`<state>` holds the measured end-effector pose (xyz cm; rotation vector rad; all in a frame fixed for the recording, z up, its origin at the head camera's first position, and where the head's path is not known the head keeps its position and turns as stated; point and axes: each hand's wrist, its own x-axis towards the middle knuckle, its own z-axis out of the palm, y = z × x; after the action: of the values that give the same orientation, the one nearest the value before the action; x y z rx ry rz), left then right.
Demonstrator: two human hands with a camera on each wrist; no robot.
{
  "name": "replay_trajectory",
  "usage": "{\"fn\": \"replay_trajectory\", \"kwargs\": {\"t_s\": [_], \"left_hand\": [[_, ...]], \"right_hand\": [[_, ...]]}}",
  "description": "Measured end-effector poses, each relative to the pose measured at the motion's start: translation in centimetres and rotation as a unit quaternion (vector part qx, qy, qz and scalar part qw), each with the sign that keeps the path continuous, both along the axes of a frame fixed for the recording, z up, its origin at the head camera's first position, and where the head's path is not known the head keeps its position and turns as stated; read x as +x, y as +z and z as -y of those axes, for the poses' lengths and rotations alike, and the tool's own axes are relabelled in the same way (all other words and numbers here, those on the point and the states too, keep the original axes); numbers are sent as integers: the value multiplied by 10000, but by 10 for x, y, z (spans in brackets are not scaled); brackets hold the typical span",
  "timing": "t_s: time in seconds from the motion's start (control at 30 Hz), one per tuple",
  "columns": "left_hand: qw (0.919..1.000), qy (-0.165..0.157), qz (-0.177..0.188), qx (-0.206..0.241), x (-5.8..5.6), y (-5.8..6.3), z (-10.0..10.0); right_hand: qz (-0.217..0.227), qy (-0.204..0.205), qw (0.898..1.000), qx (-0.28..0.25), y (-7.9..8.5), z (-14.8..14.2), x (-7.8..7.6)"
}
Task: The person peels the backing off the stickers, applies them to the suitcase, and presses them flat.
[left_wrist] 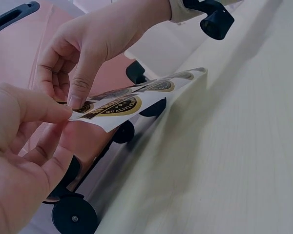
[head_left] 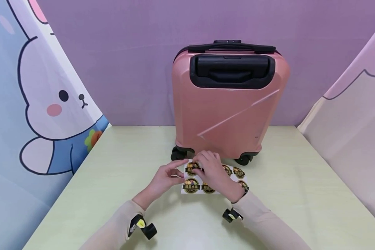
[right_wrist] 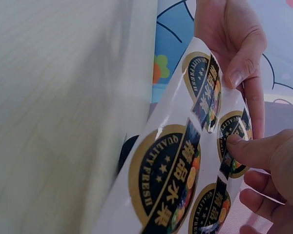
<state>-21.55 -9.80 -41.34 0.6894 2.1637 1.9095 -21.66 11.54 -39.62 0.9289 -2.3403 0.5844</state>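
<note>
A white sheet of round black-and-gold fruit stickers [head_left: 191, 185] is held up at a tilt above the table, in front of the pink suitcase [head_left: 228, 118]. My left hand [head_left: 162, 178] pinches the sheet's left edge between thumb and fingers. On the upper left sticker [right_wrist: 229, 127] lies the thumb of my right hand [head_left: 215, 175], its other fingers curled at the sheet's far edge. In the left wrist view both thumbs meet close together at one corner of the sticker sheet [left_wrist: 119, 107]. From the head, my right hand hides several stickers.
The suitcase stands upright on black wheels [head_left: 243, 159], just beyond the sheet. Its black handle recess [head_left: 232, 71] faces me. Behind it hangs a purple cloth [head_left: 122, 62]; a rabbit-print cloth [head_left: 50, 104] borders the pale table [head_left: 122, 159] on the left.
</note>
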Motion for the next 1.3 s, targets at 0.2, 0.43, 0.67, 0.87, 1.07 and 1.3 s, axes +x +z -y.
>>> {"fn": "replay_trajectory", "kwargs": {"t_s": [0.2, 0.43, 0.67, 0.87, 1.07, 1.3], "left_hand": [[9999, 75, 101, 27, 1, -2, 1], [9998, 96, 91, 127, 0, -1, 1], [9999, 46, 69, 128, 2, -1, 2], [9999, 35, 95, 56, 2, -2, 2], [9999, 54, 152, -13, 2, -1, 2], [9990, 105, 421, -69, 3, -1, 4]], "right_hand": [[234, 342, 9991, -104, 3, 2, -1], [617, 416, 9971, -139, 10, 2, 0], [914, 413, 9947, -215, 16, 2, 0], [1162, 420, 9919, -294, 18, 1, -2], [1436, 475, 9882, -235, 23, -1, -3], [1811, 527, 9816, -286, 27, -3, -4]]}}
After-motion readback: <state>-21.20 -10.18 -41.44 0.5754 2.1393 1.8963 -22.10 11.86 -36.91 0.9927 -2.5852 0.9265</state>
